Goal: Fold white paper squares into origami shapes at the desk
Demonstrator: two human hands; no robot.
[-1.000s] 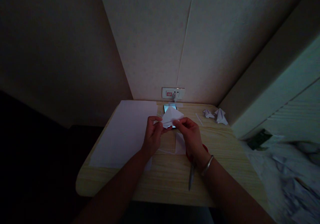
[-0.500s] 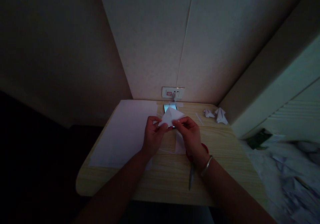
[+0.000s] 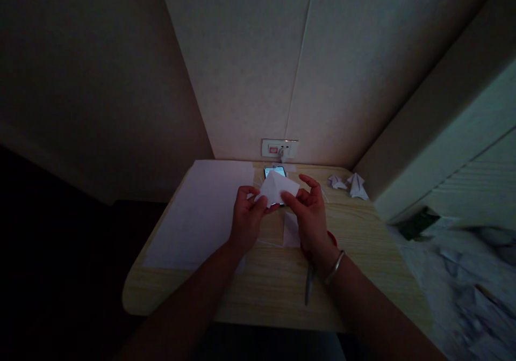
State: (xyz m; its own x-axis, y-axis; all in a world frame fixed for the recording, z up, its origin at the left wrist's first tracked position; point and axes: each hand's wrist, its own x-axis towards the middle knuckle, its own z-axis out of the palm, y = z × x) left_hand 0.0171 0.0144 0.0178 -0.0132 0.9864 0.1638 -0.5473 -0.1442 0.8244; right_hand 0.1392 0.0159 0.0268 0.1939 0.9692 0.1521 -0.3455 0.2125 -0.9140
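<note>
A small folded piece of white paper (image 3: 276,186) is held up over the table between both hands. My left hand (image 3: 246,216) pinches its lower left corner between thumb and fingers. On the right side, my right hand (image 3: 309,210) grips the paper with its thumb on top, the index finger raised away from it. Behind the paper lies a lit phone (image 3: 275,170), partly covered. Beneath my right wrist are red-handled scissors (image 3: 309,283), their handles mostly hidden. A small white paper piece (image 3: 291,230) lies between my hands on the table.
A stack of white sheets (image 3: 193,210) covers the left of the wooden table (image 3: 363,253). Two folded paper figures (image 3: 357,186) sit at the far right corner. Thin paper strips lie around. A wall socket (image 3: 279,148) with a plug is behind. Crumpled papers (image 3: 479,312) lie at lower right.
My right index finger has lifted off the paper, and the right hand has shifted slightly. The paper's right side has opened out a little and tilted. My left hand has barely moved.
</note>
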